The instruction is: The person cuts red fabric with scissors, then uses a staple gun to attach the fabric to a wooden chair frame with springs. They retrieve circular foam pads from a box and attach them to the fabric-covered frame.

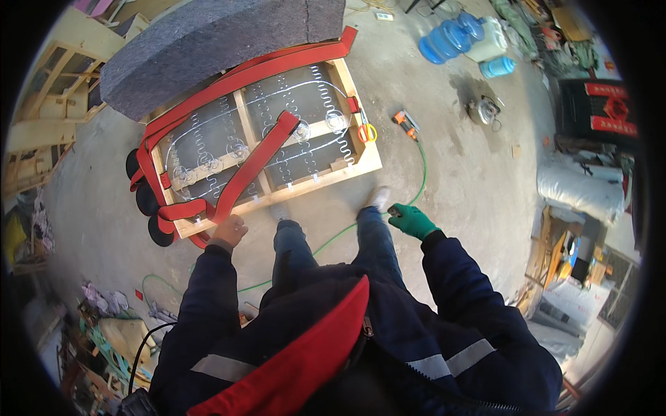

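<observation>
My bare left hand [230, 229] is curled closed beside the near left corner of a wooden seat frame [319, 182]. It is right next to the red webbing strap [253, 163], but whether it grips the strap cannot be made out. The strap runs loosely over the frame's zigzag springs [283, 142], with folds hanging past the left end. My right hand, in a green glove [412, 221], is closed in front of me, apart from the frame. Something dark shows at its fingertips, too small to name. Scissors with yellow and orange handles [368, 132] rest on the frame's right rail.
A grey upholstered part [215, 52] rises along the frame's far side. On the concrete floor to the right lie an orange air tool [406, 125] with a green hose [424, 173], a metal kettle [483, 111] and a blue water bottle [447, 41]. Wooden frames [66, 90] stand far left.
</observation>
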### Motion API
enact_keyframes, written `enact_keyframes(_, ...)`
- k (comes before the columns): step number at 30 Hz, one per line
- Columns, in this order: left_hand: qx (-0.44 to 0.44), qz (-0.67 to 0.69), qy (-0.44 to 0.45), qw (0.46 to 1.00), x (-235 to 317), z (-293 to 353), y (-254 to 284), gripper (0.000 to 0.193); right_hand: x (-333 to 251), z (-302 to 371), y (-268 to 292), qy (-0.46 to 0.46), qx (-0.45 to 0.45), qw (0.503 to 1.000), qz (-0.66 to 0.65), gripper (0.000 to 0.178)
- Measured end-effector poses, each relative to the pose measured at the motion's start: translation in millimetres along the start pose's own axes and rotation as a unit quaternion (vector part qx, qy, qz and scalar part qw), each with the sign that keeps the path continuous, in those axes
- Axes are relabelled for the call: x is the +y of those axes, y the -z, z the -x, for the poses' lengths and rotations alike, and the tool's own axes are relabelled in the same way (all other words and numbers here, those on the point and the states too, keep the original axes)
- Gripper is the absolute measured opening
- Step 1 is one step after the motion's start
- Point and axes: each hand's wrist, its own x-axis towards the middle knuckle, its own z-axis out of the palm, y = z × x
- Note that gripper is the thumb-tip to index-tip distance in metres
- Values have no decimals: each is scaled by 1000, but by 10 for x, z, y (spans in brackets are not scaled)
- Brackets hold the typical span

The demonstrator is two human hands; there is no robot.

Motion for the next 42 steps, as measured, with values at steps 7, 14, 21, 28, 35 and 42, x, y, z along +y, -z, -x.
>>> enact_keyframes(7,155,14,44,987,887,-275,-782,21,1113,-1414,852,97,-45,994,25,44)
enact_keyframes(14,107,73,-8,992,2649,-1303,-2465,19,2570,-2725,1368,71,-29,981,-179,35)
enact_keyframes(21,275,19,-56,960,3772,-3914,-3999,35,4203,-3814,729,-40,-43,972,-229,31)
enact_keyframes(28,307,80,56,947,3674,-5063,-4563,55,4095,-4950,87,-17,-33,961,-274,42)
enact_keyframes(35,297,86,-48,950,3482,-4578,-3938,36,3369,-5884,69,90,42,933,-347,51)
enact_keyframes(42,474,283,189,812,1401,-2075,-3917,25,3013,-6995,-291,314,186,931,5,50)
